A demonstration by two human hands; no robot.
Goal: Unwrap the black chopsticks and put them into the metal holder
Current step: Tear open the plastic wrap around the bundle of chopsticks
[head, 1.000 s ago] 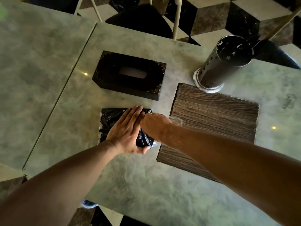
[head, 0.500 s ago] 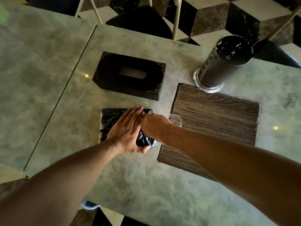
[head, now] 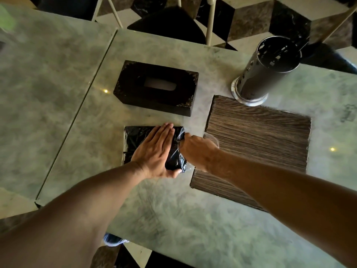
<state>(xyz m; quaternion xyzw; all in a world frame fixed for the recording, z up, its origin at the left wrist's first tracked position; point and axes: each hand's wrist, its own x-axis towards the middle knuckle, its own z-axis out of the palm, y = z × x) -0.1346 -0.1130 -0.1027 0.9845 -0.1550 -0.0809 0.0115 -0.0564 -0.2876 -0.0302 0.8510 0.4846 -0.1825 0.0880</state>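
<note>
Left hand (head: 154, 149) lies flat, fingers together, palm down on the wrapped black chopsticks (head: 135, 140) at tabletop (head: 58, 93) center. Right hand (head: 197, 151) curled at the pack's right end, grip pinching clear wrapper (head: 180, 136). Tissue box (head: 156, 88) behind; wood mat (head: 258, 140) right; metal holder (head: 270, 70) upright far right.

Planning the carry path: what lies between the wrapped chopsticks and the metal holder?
In the head view, the wooden board and bare table separate the wrapped chopsticks from the metal holder.
</note>
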